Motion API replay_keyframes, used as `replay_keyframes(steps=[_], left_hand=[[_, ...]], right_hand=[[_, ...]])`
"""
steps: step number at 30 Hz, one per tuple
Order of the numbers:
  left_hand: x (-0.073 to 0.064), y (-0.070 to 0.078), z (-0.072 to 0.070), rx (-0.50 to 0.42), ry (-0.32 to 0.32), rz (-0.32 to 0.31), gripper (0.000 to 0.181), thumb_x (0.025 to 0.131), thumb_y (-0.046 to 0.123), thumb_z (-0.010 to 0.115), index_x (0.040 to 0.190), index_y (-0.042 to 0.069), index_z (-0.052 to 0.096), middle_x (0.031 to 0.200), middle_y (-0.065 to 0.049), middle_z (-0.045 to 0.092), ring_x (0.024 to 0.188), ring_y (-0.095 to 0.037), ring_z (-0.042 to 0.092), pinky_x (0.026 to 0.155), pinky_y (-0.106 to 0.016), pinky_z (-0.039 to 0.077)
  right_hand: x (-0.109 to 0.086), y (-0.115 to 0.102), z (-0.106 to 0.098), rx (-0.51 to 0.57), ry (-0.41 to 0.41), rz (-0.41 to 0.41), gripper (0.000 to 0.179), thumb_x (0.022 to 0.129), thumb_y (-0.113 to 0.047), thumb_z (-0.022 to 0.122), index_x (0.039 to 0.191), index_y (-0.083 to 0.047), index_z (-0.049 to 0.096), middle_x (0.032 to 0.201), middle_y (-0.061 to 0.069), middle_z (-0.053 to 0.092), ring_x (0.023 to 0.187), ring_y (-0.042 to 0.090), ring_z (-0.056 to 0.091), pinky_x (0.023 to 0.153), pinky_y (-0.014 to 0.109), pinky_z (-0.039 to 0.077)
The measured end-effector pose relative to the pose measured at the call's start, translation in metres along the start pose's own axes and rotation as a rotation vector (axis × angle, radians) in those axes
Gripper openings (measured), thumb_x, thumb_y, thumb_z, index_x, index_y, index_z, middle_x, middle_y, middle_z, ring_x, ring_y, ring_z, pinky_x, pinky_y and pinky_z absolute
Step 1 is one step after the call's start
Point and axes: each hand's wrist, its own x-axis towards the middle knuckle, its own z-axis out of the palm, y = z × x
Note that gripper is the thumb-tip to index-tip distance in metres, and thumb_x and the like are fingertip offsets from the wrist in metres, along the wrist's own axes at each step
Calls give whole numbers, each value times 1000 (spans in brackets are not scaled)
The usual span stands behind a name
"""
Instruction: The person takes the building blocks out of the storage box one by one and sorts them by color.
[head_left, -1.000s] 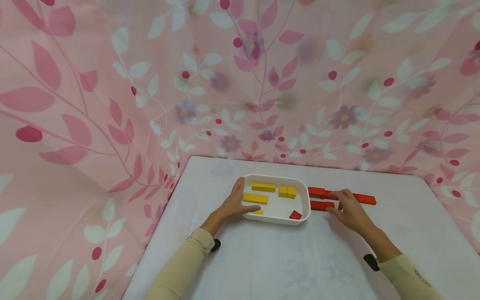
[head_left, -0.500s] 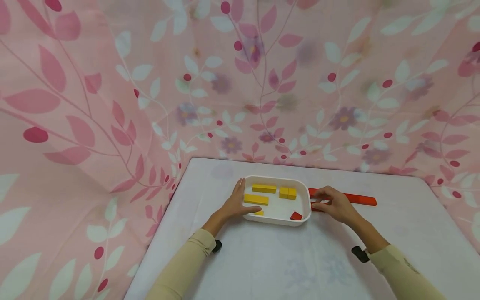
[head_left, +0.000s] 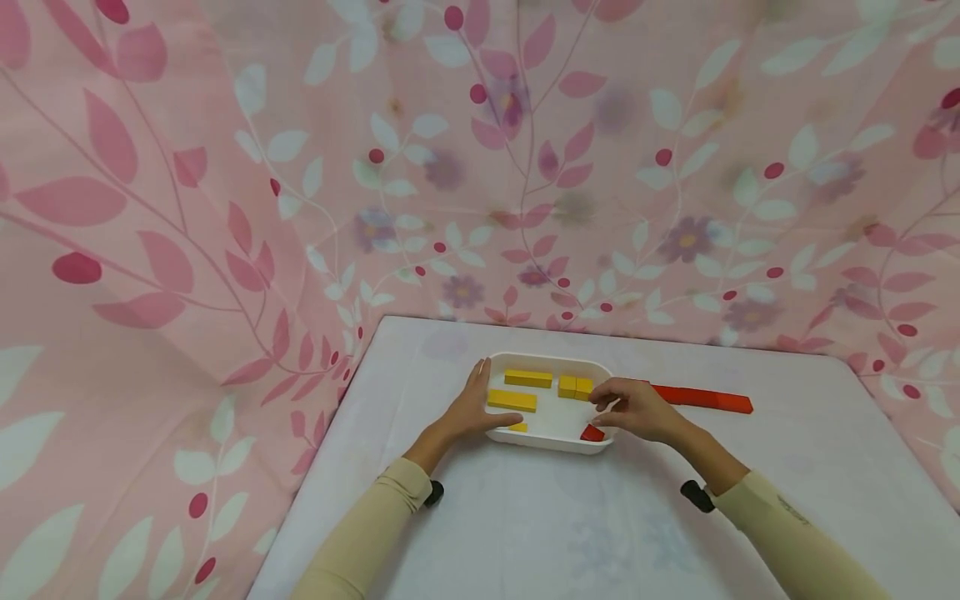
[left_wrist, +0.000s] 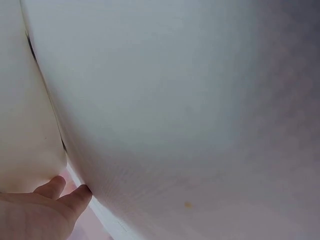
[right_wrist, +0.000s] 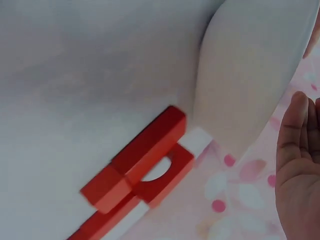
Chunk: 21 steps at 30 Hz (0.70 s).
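In the head view my left hand [head_left: 463,411] touches the left end of the white tray [head_left: 551,446], fingers along its far-left rim and thumb stretched over the front-left part. Its fingertips meet the tray's outer wall in the left wrist view. My right hand [head_left: 641,410] hovers over the tray's right end, thumb and fingers apart, with nothing seen between them. Just beneath its thumb lies a red block [head_left: 592,433] inside the tray. Yellow bars [head_left: 528,379] and yellow cubes [head_left: 567,387] also lie in it. A small yellow block [head_left: 518,427] is partly hidden by my left thumb.
Right of the tray, red blocks [head_left: 701,397] form a row on the white cloth [head_left: 540,533]. A red block with a round cut-out [right_wrist: 183,157] lies beside a red bar [right_wrist: 150,142] in the right wrist view. A floral pink curtain [head_left: 555,183] stands behind the table.
My right hand has moved left from the red blocks beside the tray to above the tray's right end. My left hand has stayed at the tray's left end.
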Motion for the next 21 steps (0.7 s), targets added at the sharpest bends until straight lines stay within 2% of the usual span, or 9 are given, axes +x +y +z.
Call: replay_keyframes(steps=[3, 6, 11, 15, 21], left_hand=[[-1, 0, -1, -9, 0, 13, 131, 71, 67, 77, 160, 10, -1, 168, -10, 0, 154, -26, 9, 122, -52, 21], [-1, 0, 0, -4, 0, 18, 130, 71, 68, 76, 160, 10, -1, 168, -10, 0, 154, -26, 9, 122, -52, 21], [-1, -1, 2, 1, -2, 10, 130, 72, 68, 75, 160, 12, -1, 168, -10, 1, 154, -27, 12, 121, -52, 23], [-1, 0, 2, 14, 8, -4, 129, 71, 69, 75, 160, 14, -1, 168, -9, 2, 154, -26, 13, 121, -52, 24], [-2, 2, 1, 2, 10, -5, 129, 71, 67, 76, 160, 13, 0, 168, -9, 2, 154, -26, 12, 121, -52, 22]], right_hand=[[8, -5, 6, 15, -55, -1, 35, 83, -16, 80, 113, -2, 70, 103, 16, 71, 89, 16, 66, 84, 25, 58], [14, -4, 11, 35, -110, 31, 34, 83, -14, 80, 113, -2, 70, 103, 16, 71, 88, 15, 66, 84, 25, 58], [24, -1, 16, 40, -263, 79, 30, 85, -16, 78, 112, -3, 71, 100, 9, 71, 85, 15, 64, 81, 23, 58], [35, -3, 16, -13, -355, 112, 23, 84, -16, 79, 105, -8, 74, 90, 1, 71, 81, 17, 63, 80, 25, 59], [49, -6, 17, -124, -432, 199, 20, 81, -20, 83, 99, -17, 76, 87, -6, 69, 84, 16, 60, 82, 29, 56]])
